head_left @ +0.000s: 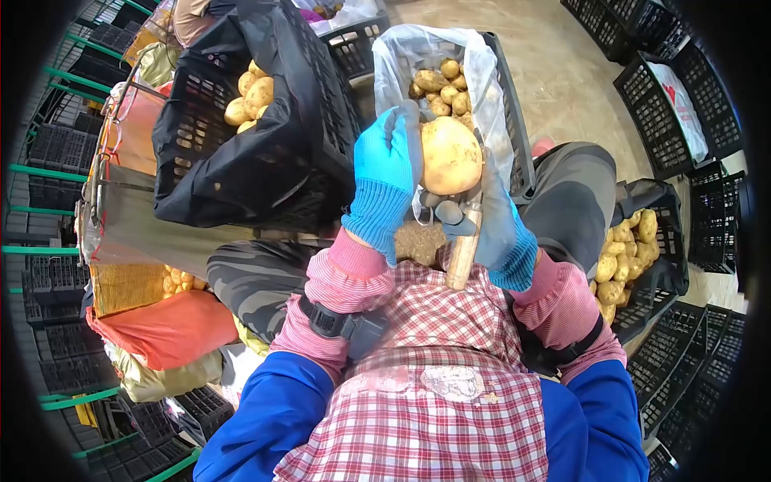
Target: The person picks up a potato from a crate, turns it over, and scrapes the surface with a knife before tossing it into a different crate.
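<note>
- Nearest, a red-and-white checked cloth apron (450,410), with pale worn patches across its middle, lies between smooth blue sleeves (265,418) ending in ribbed pink cuffs (353,273).
- The right hand (499,233), in a knitted blue glove with grey-coated fingers, is wrapped around a wooden-handled tool (462,257); the handle is pale, rounded and tilted, its butt toward the apron. The far end is hard to make out beside the right hand's fingers.
- The left hand (385,157), gloved alike, grips a potato (451,157) from its left side. That potato is large, rounded and pale yellow with brownish specks, held up between the two hands.
- Legs in camouflage cloth (574,189) spread to either side.
- To the right, a black plastic crate (654,301) holds smooth yellow potatoes (622,257).
- To the left lie a crinkled red-orange sack (173,325) and a yellow mesh sack (124,287).
- Farther left, a perforated crate (325,128) draped in creased black sheeting (209,173) holds more potatoes; the folds cover much of its walls.
- Just beyond the hands, another crate (520,136) has a translucent white liner (393,60) and smaller, browner potatoes (440,84); the hands and raised potato block its near part.
- Farther off, lattice-sided crates (654,132) stand on the smooth tan floor (514,32).
</note>
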Tool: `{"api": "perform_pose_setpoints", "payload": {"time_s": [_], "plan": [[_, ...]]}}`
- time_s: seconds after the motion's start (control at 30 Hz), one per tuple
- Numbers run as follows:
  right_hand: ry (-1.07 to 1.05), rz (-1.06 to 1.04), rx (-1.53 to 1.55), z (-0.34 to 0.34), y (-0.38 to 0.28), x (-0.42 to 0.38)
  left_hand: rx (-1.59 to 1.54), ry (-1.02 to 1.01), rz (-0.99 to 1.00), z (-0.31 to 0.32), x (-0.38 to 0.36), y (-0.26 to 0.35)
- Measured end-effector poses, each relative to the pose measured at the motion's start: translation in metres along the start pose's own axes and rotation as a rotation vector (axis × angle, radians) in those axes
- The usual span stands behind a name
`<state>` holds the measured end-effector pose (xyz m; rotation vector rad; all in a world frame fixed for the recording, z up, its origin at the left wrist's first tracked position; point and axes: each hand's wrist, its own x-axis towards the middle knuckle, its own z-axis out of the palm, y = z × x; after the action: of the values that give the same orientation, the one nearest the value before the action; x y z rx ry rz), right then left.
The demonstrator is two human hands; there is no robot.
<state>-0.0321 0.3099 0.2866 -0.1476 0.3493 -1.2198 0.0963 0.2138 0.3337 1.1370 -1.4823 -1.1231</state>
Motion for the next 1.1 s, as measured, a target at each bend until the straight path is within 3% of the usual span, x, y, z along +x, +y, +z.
{"api": "perform_pose_setpoints", "payload": {"time_s": [0.13, 0.23, 0.33, 0.43, 0.53, 0.7, 0.8, 0.87, 0.93, 1.1], "plan": [[-0.014, -0.005, -0.016, -0.006, 0.000, 0.001, -0.031, -0.079, 0.034, -0.001, -0.005, 0.003], [0.034, -0.001, -0.002, -0.016, -0.002, 0.003, 0.360, -0.215, 0.308, -0.001, -0.022, 0.021], [0.103, -0.055, 0.185, 0.003, -0.002, -0.003, 0.410, -0.207, 0.455, -0.003, -0.026, 0.012], [0.047, -0.192, -0.058, 0.012, 0.000, -0.005, -0.268, -0.194, 0.332, 0.006, -0.035, 0.001], [-0.197, -0.197, -0.218, 0.008, -0.009, -0.009, -0.585, -0.203, 0.186, 0.007, -0.041, 0.017], [-0.091, -0.321, -0.400, 0.024, -0.008, -0.016, -0.596, -0.193, 0.201, -0.001, -0.043, 0.021], [-0.023, -0.374, -0.440, 0.032, -0.006, -0.015, -0.710, -0.124, 0.023, -0.002, -0.041, 0.021], [-0.017, -0.380, -0.534, 0.025, -0.016, -0.016, -0.151, -0.095, 0.234, -0.007, -0.039, 0.018], [0.041, -0.480, -0.667, 0.031, -0.017, -0.014, -0.414, -0.196, -0.024, -0.016, -0.039, -0.002], [0.113, -0.675, -1.046, 0.016, -0.019, -0.005, -0.344, -0.234, -0.022, -0.015, -0.053, 0.006]]}}
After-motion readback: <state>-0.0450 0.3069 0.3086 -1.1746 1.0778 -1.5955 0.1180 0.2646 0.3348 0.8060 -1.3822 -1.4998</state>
